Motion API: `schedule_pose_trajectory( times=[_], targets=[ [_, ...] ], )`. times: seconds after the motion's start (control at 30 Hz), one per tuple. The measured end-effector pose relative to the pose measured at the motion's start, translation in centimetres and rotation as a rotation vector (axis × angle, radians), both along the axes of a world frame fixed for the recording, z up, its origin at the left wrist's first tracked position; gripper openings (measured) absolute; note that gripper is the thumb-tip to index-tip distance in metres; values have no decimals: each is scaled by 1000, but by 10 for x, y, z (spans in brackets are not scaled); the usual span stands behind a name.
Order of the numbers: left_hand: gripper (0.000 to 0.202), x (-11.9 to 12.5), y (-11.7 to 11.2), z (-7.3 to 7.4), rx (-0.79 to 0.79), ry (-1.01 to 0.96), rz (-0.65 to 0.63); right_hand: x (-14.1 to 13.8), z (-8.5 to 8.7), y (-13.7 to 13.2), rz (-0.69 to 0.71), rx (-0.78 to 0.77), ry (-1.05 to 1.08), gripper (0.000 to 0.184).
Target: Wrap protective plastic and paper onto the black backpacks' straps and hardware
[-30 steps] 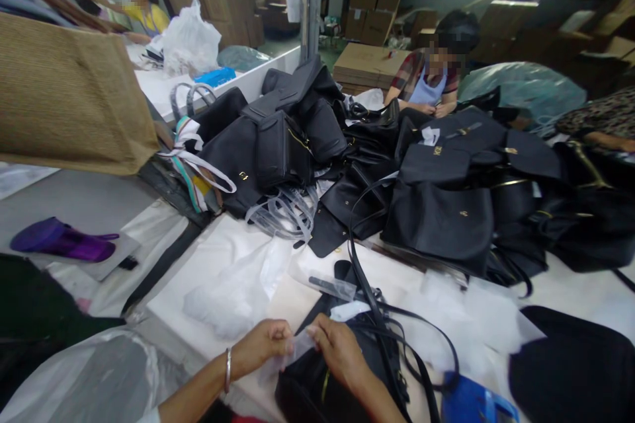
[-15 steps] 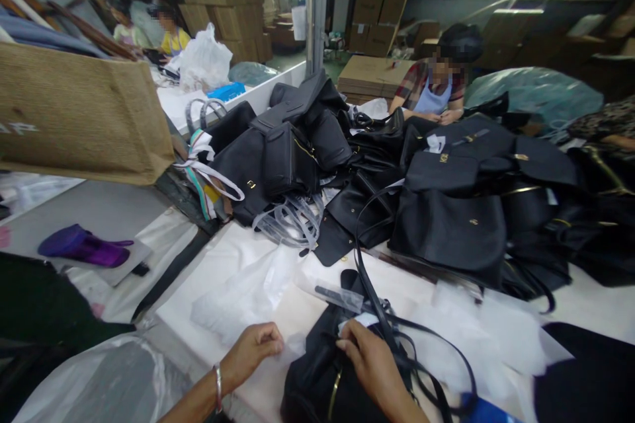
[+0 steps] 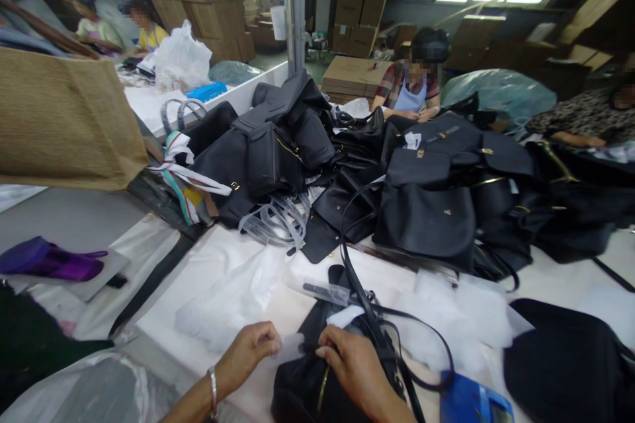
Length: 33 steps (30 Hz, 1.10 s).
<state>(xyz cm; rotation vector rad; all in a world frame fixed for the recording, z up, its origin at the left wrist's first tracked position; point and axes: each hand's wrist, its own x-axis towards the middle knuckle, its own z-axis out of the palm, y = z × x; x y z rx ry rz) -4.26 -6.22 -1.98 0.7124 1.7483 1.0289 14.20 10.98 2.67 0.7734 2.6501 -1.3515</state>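
Note:
A black leather bag [image 3: 297,386] with a long black strap [image 3: 364,307] lies at the near edge of the white table [image 3: 223,258]. My left hand [image 3: 245,353], a metal bangle on its wrist, is closed in a pinch on a small piece of thin white paper [image 3: 290,346] at the bag's top. My right hand [image 3: 354,367] rests on the bag's upper edge with fingers curled and pinched at the same paper. A gold trim shows on the bag between my hands.
A large heap of black bags [image 3: 426,198] covers the table's middle and right. White tissue [image 3: 228,297] lies left of my bag, a blue object [image 3: 471,403] at the lower right. A woven brown bag [image 3: 64,119] stands left. Other people sit behind the heap, before stacked cardboard boxes.
My right hand moved from the paper down onto the bag's top edge. The left hand stayed almost in place, still pinching. The camera swayed slightly.

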Motion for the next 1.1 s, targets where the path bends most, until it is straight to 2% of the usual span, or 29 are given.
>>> schedule_pose_trajectory(
  times=[0.1,0.2,0.27,0.4,0.5,0.6,0.73,0.97,1.1],
  targets=[
    [19,3,4,6,-12,59,-30,-1,-2,0,22,-32,5,9],
    [23,9,8,6,-1,-3,-63,-4,-8,0,39,-63,-15,11],
    [27,16,10,1,19,-120,-87,-6,-11,-1,34,-68,-30,15],
    [35,31,15,-21,1,-368,-116,-9,-15,-6,54,-42,-51,22],
    [38,34,20,-31,-22,-452,-124,-5,-15,-2,100,2,-39,29],
    [36,27,25,-27,-43,-358,-181,10,-14,14,76,29,-38,30],
    [32,19,38,-16,-54,-155,-244,30,-18,31,27,22,-122,11],
    [31,39,74,-20,-79,-17,-391,22,-33,23,8,-6,-74,11],
    [29,33,99,-16,-93,106,-441,29,-31,46,-41,11,-69,11]
  ],
)
